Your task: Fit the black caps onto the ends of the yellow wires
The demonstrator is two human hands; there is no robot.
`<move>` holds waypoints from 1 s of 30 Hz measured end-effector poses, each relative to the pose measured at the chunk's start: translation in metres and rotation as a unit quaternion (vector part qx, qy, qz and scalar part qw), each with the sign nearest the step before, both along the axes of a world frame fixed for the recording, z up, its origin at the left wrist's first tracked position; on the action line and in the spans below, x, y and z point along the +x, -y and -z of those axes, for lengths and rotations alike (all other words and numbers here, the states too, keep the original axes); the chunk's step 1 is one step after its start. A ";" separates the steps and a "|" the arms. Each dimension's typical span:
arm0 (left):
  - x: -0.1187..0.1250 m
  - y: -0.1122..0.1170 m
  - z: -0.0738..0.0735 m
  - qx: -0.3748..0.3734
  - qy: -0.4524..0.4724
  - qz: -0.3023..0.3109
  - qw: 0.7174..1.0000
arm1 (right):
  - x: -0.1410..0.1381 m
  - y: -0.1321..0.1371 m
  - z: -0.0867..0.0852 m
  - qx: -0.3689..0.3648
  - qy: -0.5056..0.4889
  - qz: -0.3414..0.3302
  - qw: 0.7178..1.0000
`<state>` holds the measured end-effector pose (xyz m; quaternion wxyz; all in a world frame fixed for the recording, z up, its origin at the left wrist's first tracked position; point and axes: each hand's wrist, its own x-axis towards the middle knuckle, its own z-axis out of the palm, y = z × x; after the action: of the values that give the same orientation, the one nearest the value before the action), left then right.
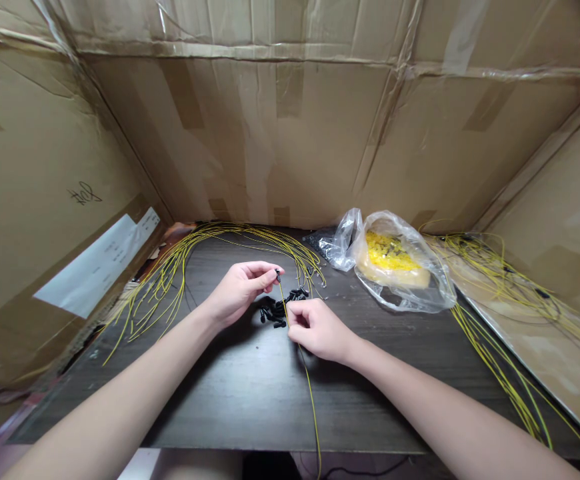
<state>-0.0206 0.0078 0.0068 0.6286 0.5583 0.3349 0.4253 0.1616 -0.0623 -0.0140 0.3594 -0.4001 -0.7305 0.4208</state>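
My left hand (245, 290) pinches a small black sleeve-like piece (278, 274) between thumb and fingertips. One end of a thin yellow wire (311, 393) meets that piece. Just below and to the right, my right hand (320, 327) is closed on the same wire, which hangs down past the table's front edge. A small heap of short black pieces (273, 310) lies on the table behind and between my hands. Behind the heap, a bundle of yellow wires (210, 233) curves round to the left, its right-hand ends near the black pieces.
A clear bag of small yellow parts (393, 253) sits at the back right, beside a bag of dark parts (327, 243). More yellow wires (505, 393) spread along the right side. Cardboard walls (250, 133) enclose the dark table (230, 407); a white paper (100, 260) is on the left wall.
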 end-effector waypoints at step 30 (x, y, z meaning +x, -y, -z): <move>0.004 0.015 -0.015 0.123 -0.147 0.085 0.978 | 0.009 -0.010 -0.006 -0.135 -0.220 0.087 0.962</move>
<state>-0.0163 -0.0075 0.0221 0.5330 0.7141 0.3203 0.3216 0.1710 -0.0518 -0.0078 0.4890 -0.4042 -0.5323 0.5605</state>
